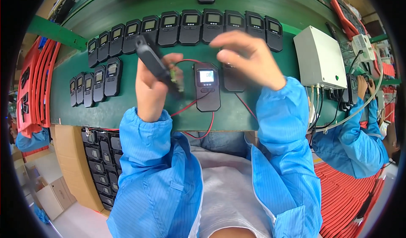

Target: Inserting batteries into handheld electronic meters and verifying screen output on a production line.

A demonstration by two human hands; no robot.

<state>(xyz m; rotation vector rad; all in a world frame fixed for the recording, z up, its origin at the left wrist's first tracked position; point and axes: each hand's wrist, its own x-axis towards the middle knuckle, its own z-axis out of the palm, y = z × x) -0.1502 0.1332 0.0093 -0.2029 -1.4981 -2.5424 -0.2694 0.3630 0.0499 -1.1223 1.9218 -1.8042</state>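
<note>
My left hand (150,90) is wrapped round a black handheld meter (154,61), held tilted above the bench. A green circuit board (174,75) shows along its side, blurred. My right hand (251,56) hovers to the right, smeared by motion, its thumb and fingers apart and nothing seen between them. Below it lies another black handheld meter (234,80), partly covered by the hand. Between my hands a black meter with a lit screen (207,76) lies face up. Red and dark wires (211,126) run by it to the bench's front edge.
A row of black meters (190,30) crosses the green bench (139,128), with several more (99,83) at left. A white box with cables (320,60) stands at right. Red trays (36,85) are stacked at far left. A co-worker's blue sleeve (359,132) is at right.
</note>
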